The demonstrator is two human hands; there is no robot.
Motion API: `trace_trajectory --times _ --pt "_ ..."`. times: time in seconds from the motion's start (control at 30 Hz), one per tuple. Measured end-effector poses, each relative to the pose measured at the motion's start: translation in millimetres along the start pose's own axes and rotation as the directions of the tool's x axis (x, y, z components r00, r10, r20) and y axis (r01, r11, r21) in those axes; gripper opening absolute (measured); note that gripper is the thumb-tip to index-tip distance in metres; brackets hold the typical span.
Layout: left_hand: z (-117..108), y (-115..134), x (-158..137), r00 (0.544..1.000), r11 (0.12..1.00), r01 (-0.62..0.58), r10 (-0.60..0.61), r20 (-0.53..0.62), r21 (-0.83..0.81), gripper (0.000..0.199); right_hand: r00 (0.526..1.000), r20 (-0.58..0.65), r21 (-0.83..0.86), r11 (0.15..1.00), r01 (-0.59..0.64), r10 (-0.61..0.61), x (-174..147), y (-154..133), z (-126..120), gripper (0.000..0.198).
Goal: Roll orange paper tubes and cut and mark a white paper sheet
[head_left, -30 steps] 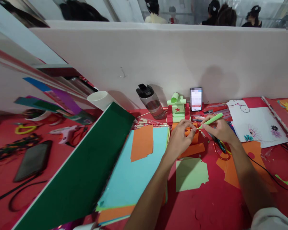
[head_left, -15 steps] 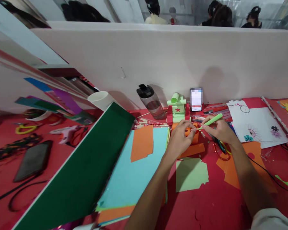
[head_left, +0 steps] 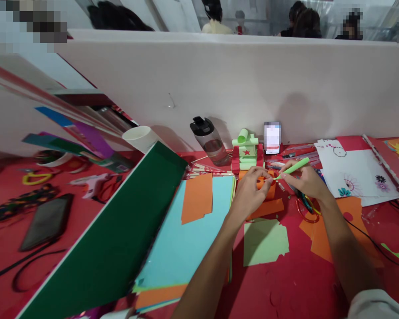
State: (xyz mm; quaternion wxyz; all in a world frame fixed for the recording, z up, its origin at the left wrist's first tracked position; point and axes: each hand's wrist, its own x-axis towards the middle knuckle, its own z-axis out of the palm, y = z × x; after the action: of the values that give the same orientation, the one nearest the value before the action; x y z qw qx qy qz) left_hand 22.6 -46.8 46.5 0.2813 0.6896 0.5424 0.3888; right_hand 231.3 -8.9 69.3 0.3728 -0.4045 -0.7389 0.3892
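My right hand [head_left: 307, 179] is closed round a bright green pen-like tool [head_left: 296, 165], its thin tip pointing left. My left hand [head_left: 251, 190] has its thumb and fingertips pinched together beside that tip; whatever is between them is too small to make out. Under and behind the left fingers lies folded orange paper [head_left: 269, 191], partly hidden by the hand. Just beyond stands a paper model [head_left: 247, 152] in light green and red, with a red star and a rolled green tube on top. A torn-edged pale green sheet [head_left: 266, 243] lies nearer me.
Scissors [head_left: 306, 208] lie below my right hand, beside orange sheets [head_left: 347, 230]. A water bottle [head_left: 211, 144] and a lit phone [head_left: 272, 138] stand near the white partition [head_left: 173, 66]. Left are stacked blue sheets [head_left: 186, 248], a long green board [head_left: 119, 226] and a glue gun [head_left: 95, 184].
Almost nothing differs. Both hands and the green tool keep nearly the same place; the view has shifted very slightly.
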Motion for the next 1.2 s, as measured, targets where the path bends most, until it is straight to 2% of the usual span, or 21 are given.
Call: trace_trajectory --times 0.17,0.23,0.43,0.6,0.77,0.87,1.0,1.2 --pt "-1 2 0 1.000 1.000 0.018 -0.018 0.002 -0.014 0.009 0.996 -0.070 0.042 0.997 0.057 -0.054 0 2 -3 0.018" --pt "-1 2 -1 1.000 1.000 0.021 -0.021 -0.002 -0.014 0.009 0.996 -0.048 0.037 0.997 0.075 -0.073 0 2 -4 0.021" --pt "-1 2 0 1.000 1.000 -0.005 0.004 -0.026 -0.029 0.010 0.985 0.082 -0.039 0.987 0.158 -0.155 -2 1 -3 0.014" --pt "-1 1 -1 0.997 0.994 -0.071 0.070 -0.016 -0.079 0.010 0.983 0.064 -0.054 0.983 0.176 -0.173 -3 2 -7 0.009" --pt "-5 -6 -4 0.992 0.995 -0.051 0.060 0.107 -0.081 0.047 0.980 0.001 -0.090 0.976 0.197 -0.197 -2 9 -17 0.008" --pt "-7 -13 -5 0.976 0.999 -0.016 0.024 0.217 -0.039 0.059 0.982 -0.020 -0.101 0.977 0.186 -0.189 -2 13 -21 0.009" --pt "-7 -17 -3 0.961 0.998 -0.028 0.014 0.278 0.049 0.057 0.986 -0.023 -0.102 0.982 0.162 -0.165 -4 17 -26 0.012" --pt "-7 -16 -2 0.957 0.996 -0.033 0.007 0.289 0.085 0.051 0.987 0.000 -0.077 0.984 0.163 -0.163 -4 21 -30 0.014"
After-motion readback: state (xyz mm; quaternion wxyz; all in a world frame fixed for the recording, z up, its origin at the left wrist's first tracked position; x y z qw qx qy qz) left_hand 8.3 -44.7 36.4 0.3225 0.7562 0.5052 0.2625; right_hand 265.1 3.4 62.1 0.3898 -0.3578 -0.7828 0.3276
